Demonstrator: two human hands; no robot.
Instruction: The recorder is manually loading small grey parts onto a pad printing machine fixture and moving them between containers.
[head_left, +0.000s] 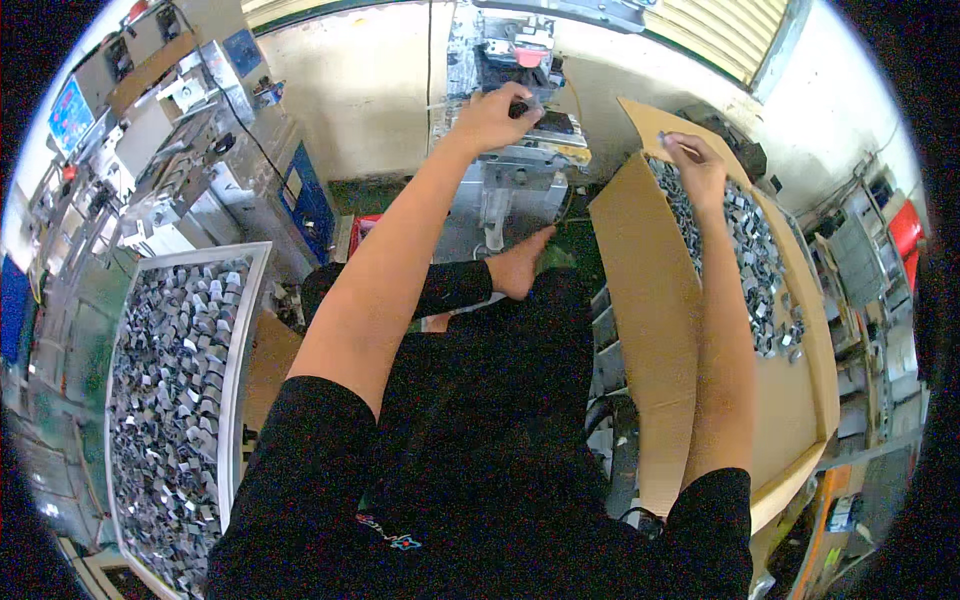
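Pinching one grey piece [662, 138], right hand [699, 165]; left hand [490, 120] at one machine [520, 158], grip unclear.

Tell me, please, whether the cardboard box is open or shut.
The box is open: small grey pieces show inside.

Open air between left hand [497, 115] at the machine [505, 150] and right hand [697, 165] over the cardboard box [640, 300]; box top's open, but its left wall and raised flap [645, 122] are edges to clear. Machine body blocks straight ahead past the left hand; crossed legs [455, 288] and bare foot [520, 262] obstruct the low route. Left forearm [385, 255] bars a straight sweep from machine to metal tray [232, 370].
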